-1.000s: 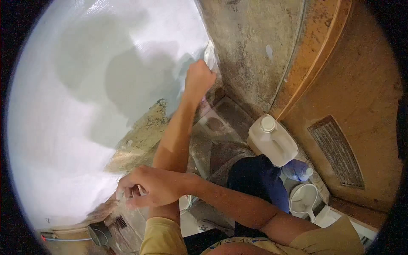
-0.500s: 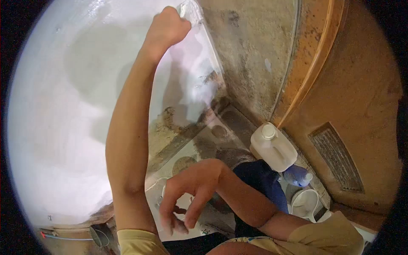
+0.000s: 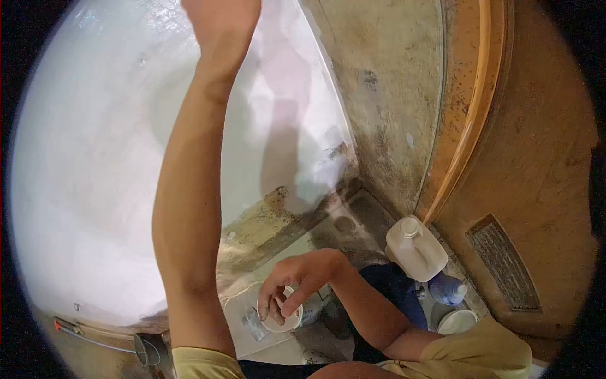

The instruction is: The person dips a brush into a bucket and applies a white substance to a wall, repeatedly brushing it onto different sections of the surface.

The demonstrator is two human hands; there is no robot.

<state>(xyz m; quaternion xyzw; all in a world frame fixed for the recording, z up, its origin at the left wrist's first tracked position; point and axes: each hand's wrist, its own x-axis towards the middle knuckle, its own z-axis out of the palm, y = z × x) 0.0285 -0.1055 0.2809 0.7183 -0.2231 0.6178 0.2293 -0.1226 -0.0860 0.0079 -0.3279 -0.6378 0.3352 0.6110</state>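
Note:
My left arm reaches straight up along a white-coated wall (image 3: 95,189), its surface glossy near the top. Only the back and wrist of my left hand (image 3: 222,25) show at the upper edge; the fingers and anything in them are out of frame. Lower down, my bent right arm holds my right hand (image 3: 306,271) over a round white-rimmed tub (image 3: 299,319). Its fingers hang loosely curled and apart, with smudges on their tips, and nothing shows between them. The hand hides part of the tub.
At the right corner stand a whitish plastic jug (image 3: 416,249) with a handle, a blue bottle (image 3: 447,289) and a white round container (image 3: 457,322). A stained bare wall (image 3: 379,82) meets the white one. A wooden panel with a vent (image 3: 504,262) lies right.
My left fist, earlier closed against the white wall near the corner, has moved up and left, partly out of view. My right hand sits slightly further right, and more of the tub shows.

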